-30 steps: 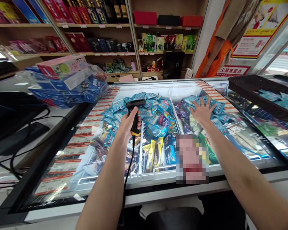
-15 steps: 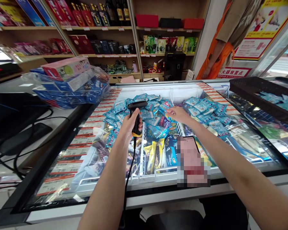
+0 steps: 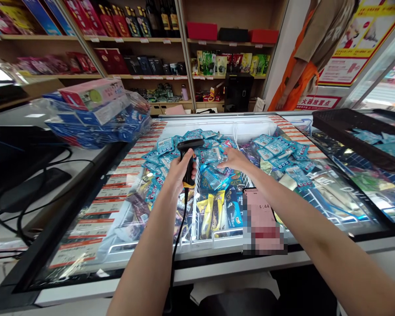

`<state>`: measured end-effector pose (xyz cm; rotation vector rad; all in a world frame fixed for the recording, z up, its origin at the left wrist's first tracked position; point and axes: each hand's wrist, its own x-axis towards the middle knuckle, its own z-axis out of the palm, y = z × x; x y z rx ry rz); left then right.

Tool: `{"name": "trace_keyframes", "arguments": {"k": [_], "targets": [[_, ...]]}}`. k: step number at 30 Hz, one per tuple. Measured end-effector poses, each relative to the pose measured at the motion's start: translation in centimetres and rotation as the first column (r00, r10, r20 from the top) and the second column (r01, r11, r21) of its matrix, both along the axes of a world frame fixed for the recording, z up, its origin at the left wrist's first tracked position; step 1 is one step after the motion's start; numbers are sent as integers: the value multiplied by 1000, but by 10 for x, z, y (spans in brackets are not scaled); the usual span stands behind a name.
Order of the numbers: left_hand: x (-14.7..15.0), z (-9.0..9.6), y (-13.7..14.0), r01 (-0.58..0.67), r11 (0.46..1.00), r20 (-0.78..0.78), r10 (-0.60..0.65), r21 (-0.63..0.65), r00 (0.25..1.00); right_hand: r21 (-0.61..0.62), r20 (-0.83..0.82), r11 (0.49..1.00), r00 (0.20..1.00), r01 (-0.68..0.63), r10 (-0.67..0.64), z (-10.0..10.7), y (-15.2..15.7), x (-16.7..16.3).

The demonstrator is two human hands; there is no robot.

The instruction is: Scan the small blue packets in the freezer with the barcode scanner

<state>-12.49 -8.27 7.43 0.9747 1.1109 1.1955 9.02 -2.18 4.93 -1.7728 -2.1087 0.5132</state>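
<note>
My left hand (image 3: 181,170) is wrapped round the grip of a black barcode scanner (image 3: 191,144), its cable hanging down toward me. Blue snack packets (image 3: 213,154) lie heaped on the glass top of the chest freezer, to both sides of my hands. Over the middle of the heap reaches my right hand (image 3: 233,159), thumb and fingers apart at the edge of the packets; whether the fingertips touch one is unclear. A phone (image 3: 261,206), partly blurred out, lies near the front edge below my right forearm.
Plastic-wrapped boxes (image 3: 98,114) are stacked at the left beside cables and a dark device. A dark basket (image 3: 358,136) of similar packets stands on the right. Yellow wrapped ice creams (image 3: 213,210) show under the glass. A person in an orange apron (image 3: 296,66) stands behind.
My right hand has shifted slightly left and toward me, and its fingers have spread. The scanner in my left hand has barely moved.
</note>
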Motion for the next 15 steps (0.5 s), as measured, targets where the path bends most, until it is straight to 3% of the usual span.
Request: {"name": "trace_keyframes", "arguments": {"k": [3,6,10,15], "targets": [[4,1,-2,28,1000,5,-28,-7,1000,-80,-102,996,994,34,-42,-3,5,30],[9,1,-3,67,998,10,-67,-14,998,-42,-246,998,969,-51,39,-10,7,52],[15,-2,-3,111,994,-8,-111,-25,994,27,-286,997,955,-68,73,-18,5,59],[16,-8,-1,154,988,-18,-154,-12,988,-93,-309,996,950,10,-38,-16,2,58]]}}
